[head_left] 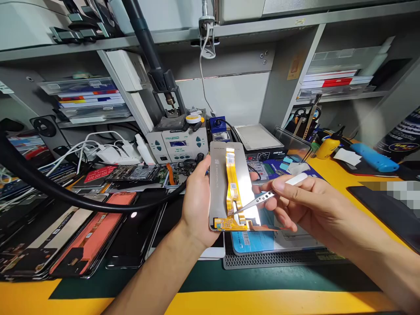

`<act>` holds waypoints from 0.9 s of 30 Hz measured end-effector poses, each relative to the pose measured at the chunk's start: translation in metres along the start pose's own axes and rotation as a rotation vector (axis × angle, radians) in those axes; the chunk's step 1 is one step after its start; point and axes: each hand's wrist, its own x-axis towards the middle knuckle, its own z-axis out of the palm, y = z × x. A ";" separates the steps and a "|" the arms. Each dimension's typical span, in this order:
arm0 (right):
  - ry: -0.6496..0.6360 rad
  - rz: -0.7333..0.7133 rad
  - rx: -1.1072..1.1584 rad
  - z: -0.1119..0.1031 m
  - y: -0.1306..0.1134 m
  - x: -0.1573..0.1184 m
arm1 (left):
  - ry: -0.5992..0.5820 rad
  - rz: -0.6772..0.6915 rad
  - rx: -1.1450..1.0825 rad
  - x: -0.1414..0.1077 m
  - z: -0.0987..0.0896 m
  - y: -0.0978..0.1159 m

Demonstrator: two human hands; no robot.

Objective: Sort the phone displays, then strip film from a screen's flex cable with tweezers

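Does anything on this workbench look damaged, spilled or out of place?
I see no spill or clear damage. The untidiest spot is at the left, where white cables run in loose loops from a cluster of plugs. At the right edge, a blocky patch hides part of the view, so I cannot tell what is there.

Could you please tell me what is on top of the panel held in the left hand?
A gold ribbon cable runs along the panel, with the tip of the tweezers near its lower end; whatever lies beneath the cable is covered.
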 end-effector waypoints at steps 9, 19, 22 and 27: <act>-0.012 0.030 0.064 0.004 0.000 0.001 | 0.047 0.026 0.020 -0.002 0.004 -0.001; 0.006 0.066 0.108 0.004 0.002 0.002 | 0.067 0.119 0.078 -0.004 0.005 -0.002; 0.002 0.066 0.084 0.005 0.002 0.003 | 0.082 0.124 0.065 -0.004 0.007 -0.002; 0.012 0.066 0.078 0.005 0.005 0.003 | 0.080 0.126 0.066 -0.004 0.008 -0.002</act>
